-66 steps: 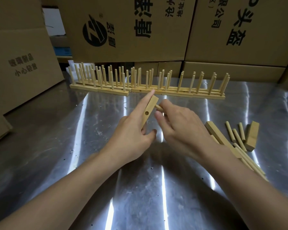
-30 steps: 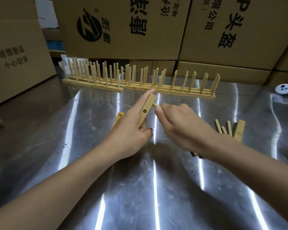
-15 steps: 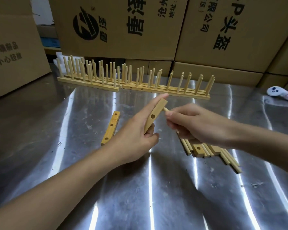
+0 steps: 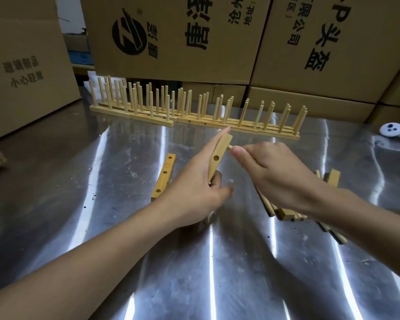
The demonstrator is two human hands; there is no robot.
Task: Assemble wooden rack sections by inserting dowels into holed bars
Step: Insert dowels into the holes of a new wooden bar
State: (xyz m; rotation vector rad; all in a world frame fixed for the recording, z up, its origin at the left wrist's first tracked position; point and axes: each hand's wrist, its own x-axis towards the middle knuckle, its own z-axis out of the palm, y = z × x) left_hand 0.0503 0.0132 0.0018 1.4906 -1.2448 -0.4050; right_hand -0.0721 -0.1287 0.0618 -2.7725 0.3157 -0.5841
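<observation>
Far left: cardboard box [image 4: 21, 65], cut off by the frame edge, its print faint. Along the far side of the steel table [image 4: 194, 285], finished rack sections [image 4: 240, 127] stood in a row with dowels upright. The rows overlapped, so the count was unclear.

Left of centre a loose bar [image 4: 164, 175] lay flat with three holes showing. Its near end was hidden behind the left hand [image 4: 192, 192]. That hand grasped the holed bar [image 4: 218, 155] mid-table, raised off the surface and tilted. The index finger ran straight along the bar's left side. Thumb and other fingers curled round the lower end and hid it. One open hole showed on the bar's face.

The right hand [image 4: 275, 174] pinched a dowel [image 4: 229, 147] in its fingertips. Only a short stub showed, touching the bar's upper right edge. Could not tell whether it was seated in a hole; that face was out of sight.

Right of that, a pile of dowels and bars [image 4: 286, 214] lay on the table, mostly hidden under the right hand and forearm. Far right: white controller [image 4: 395, 131], clipped by the frame edge.
</observation>
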